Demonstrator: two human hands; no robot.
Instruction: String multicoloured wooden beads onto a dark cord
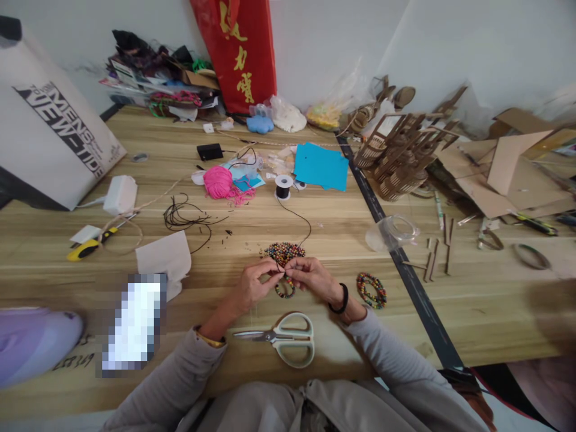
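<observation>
Beaded loop, multicoloured, unfinished, hanging just below the pinched fingertips of both hands at the middle of the desk. Left hand: fingers closed on the black cord at the top of the loop. Right hand: fingers closed on the same cord, tips touching those of the left; black band at the wrist. Pile of loose beads: just beyond the fingers. Black cord runs from there to a spool farther back. Finished bead bracelet: flat on the desk, right of the right wrist. Scissors: white handles, closed, near the body between the forearms.
</observation>
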